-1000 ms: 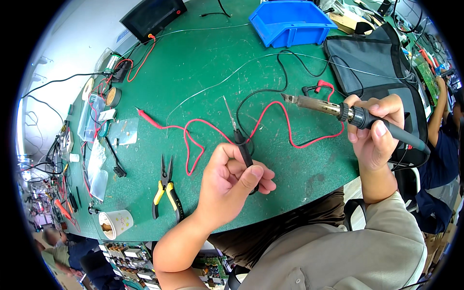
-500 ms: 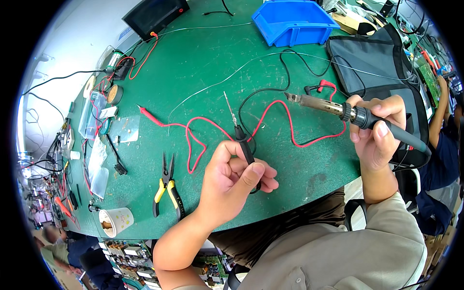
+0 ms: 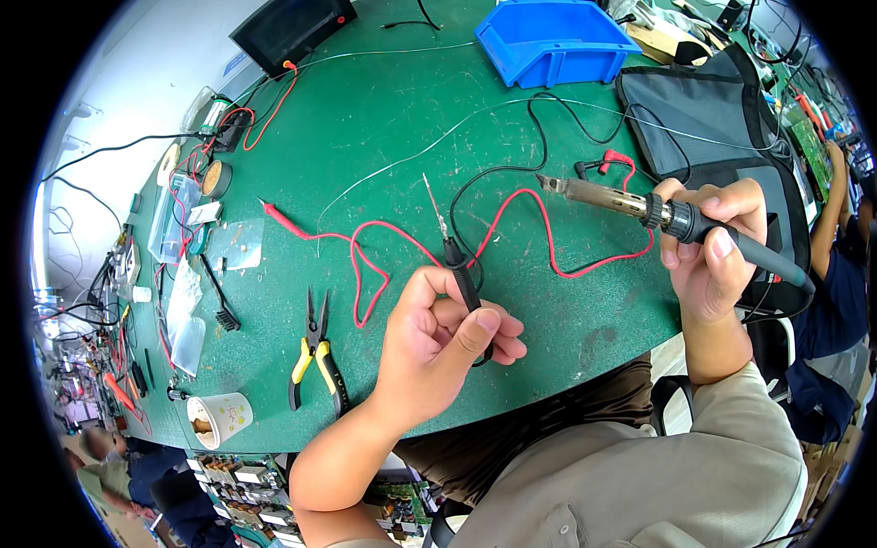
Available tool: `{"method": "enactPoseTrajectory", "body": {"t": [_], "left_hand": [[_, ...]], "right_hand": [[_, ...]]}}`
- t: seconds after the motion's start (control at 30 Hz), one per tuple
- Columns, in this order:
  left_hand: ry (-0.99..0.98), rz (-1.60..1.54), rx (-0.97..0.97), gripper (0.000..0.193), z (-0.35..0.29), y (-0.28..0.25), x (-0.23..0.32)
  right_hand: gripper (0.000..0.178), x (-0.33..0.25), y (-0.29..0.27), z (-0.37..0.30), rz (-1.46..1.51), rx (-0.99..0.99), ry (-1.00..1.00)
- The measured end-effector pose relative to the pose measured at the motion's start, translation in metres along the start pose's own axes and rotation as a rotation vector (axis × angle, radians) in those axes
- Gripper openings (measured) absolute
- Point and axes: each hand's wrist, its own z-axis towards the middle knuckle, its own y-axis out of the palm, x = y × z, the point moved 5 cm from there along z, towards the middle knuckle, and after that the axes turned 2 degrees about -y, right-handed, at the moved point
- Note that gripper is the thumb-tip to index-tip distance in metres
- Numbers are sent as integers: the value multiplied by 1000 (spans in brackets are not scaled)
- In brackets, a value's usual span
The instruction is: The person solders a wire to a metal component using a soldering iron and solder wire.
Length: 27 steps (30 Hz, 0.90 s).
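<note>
I see my left grip [image 3: 448, 342] pinched closed on a thin black probe [image 3: 464, 279] with a metal tip, above the green bench [image 3: 416, 100]; my right grip [image 3: 711, 260] curls around a dark-handled metal soldering iron [image 3: 607, 197].

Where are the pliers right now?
In the head view, left of centre: the pliers lie on the green table, between the paper cup and the left hand.
</note>
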Motion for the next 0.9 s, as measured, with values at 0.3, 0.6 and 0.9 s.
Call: {"method": "enactPoseTrajectory", "body": {"t": [0.3, 0.6, 0.9], "left_hand": [[-11, 17, 1, 18, 0, 0, 1], [-13, -3, 4, 19, 0, 0, 0], [-30, 14, -11, 21, -1, 2, 0]], "right_hand": [[23, 0, -1, 0, -4, 3, 0], [23, -1, 0, 0, -10, 6, 6], [24, -1, 0, 0, -12, 11, 6]]}}
